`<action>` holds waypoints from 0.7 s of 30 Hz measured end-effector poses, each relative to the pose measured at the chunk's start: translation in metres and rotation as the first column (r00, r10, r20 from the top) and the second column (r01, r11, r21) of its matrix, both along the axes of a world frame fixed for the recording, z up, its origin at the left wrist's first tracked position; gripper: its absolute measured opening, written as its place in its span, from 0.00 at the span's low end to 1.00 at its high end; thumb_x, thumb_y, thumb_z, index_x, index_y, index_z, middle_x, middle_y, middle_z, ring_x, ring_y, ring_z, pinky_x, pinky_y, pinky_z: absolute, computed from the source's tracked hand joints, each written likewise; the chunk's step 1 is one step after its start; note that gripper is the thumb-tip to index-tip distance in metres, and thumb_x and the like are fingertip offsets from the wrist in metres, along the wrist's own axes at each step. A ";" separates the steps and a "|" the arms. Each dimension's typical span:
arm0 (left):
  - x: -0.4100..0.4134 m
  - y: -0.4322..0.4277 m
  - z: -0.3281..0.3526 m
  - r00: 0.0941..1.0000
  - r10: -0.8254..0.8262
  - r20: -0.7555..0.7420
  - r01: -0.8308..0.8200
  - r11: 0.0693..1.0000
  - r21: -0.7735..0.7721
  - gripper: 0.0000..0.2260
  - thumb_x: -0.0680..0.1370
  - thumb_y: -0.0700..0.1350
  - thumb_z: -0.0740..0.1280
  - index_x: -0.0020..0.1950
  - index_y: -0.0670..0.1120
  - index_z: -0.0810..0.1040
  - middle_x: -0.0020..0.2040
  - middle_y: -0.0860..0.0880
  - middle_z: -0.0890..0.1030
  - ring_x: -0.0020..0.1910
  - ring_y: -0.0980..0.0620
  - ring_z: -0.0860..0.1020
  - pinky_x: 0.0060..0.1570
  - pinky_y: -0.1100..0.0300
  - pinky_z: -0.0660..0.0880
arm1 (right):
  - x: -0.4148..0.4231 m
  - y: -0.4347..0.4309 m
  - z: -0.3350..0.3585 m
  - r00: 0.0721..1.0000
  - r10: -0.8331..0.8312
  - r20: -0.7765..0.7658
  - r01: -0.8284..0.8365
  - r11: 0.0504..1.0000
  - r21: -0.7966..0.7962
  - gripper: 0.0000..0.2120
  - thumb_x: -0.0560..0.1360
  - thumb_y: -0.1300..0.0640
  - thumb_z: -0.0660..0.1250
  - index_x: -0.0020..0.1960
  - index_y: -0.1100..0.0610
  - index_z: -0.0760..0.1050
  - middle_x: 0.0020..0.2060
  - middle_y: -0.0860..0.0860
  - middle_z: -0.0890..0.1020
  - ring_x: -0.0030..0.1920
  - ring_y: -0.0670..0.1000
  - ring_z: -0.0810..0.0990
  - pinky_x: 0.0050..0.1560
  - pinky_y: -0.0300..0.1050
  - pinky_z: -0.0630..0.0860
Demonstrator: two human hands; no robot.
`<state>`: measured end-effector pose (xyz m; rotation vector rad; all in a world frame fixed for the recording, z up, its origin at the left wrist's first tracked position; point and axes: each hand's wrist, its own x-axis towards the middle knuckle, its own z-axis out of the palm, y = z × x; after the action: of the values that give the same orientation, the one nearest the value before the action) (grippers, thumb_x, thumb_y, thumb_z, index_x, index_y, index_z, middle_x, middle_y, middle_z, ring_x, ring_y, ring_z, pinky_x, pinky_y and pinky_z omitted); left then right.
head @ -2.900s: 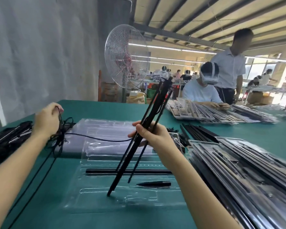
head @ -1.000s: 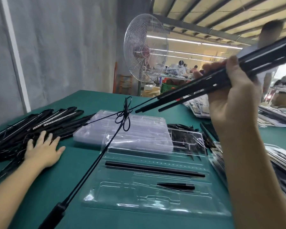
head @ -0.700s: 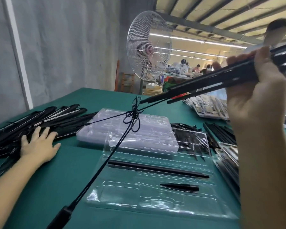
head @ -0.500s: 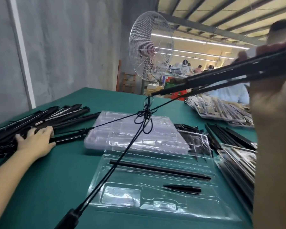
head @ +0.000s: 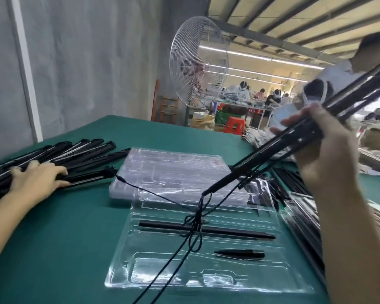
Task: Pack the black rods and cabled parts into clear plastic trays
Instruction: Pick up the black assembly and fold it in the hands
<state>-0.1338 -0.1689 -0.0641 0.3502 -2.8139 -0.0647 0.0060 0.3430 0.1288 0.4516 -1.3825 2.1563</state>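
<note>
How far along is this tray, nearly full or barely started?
Done: a long rod and short pointed piece lie in the front tray. In hand: the right hand grips a rod bundle trailing cable; the left hand rests on the loose pile. Left: empty pockets, that pile.

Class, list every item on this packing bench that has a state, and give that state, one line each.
right hand, grips the raised rod bundle
rod bundle, held tilted in the air
cable, hangs knotted from the bundle, across the front tray
left hand, rests on the rod pile
rod pile, lying loose on the table
front tray, partly filled
long rod, lying in the tray
pointed piece, lying in the tray
</note>
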 end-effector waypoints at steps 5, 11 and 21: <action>0.008 -0.013 0.011 0.984 -0.028 -0.176 0.069 0.970 0.233 0.07 0.72 0.56 0.72 0.41 0.61 0.74 0.45 0.47 0.83 0.49 0.42 0.78 0.56 0.45 0.72 | -0.018 -0.012 -0.019 0.986 0.089 0.143 -0.107 0.987 0.122 0.03 0.77 0.61 0.62 0.45 0.60 0.71 0.29 0.49 0.77 0.32 0.48 0.79 0.38 0.47 0.80; 0.016 -0.015 0.021 0.953 -0.093 -0.289 0.162 0.961 0.226 0.07 0.71 0.54 0.73 0.46 0.59 0.79 0.52 0.49 0.83 0.55 0.41 0.78 0.59 0.40 0.70 | -0.040 -0.054 -0.047 0.943 0.085 0.323 -0.192 0.929 0.316 0.03 0.74 0.64 0.66 0.43 0.59 0.73 0.27 0.51 0.74 0.27 0.49 0.73 0.29 0.45 0.75; 0.028 0.016 0.033 0.881 -0.189 -0.434 0.276 0.950 0.146 0.11 0.70 0.67 0.61 0.45 0.64 0.73 0.54 0.53 0.81 0.59 0.45 0.75 0.62 0.41 0.66 | -0.082 -0.167 -0.061 0.874 0.116 0.472 -0.422 0.661 0.620 0.17 0.72 0.56 0.72 0.54 0.67 0.75 0.45 0.61 0.83 0.18 0.47 0.68 0.20 0.37 0.70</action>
<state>-0.1055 -0.1530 -0.0306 0.0266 -2.4103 -0.4326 -0.0756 0.1758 0.0679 0.5480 -2.5626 1.9085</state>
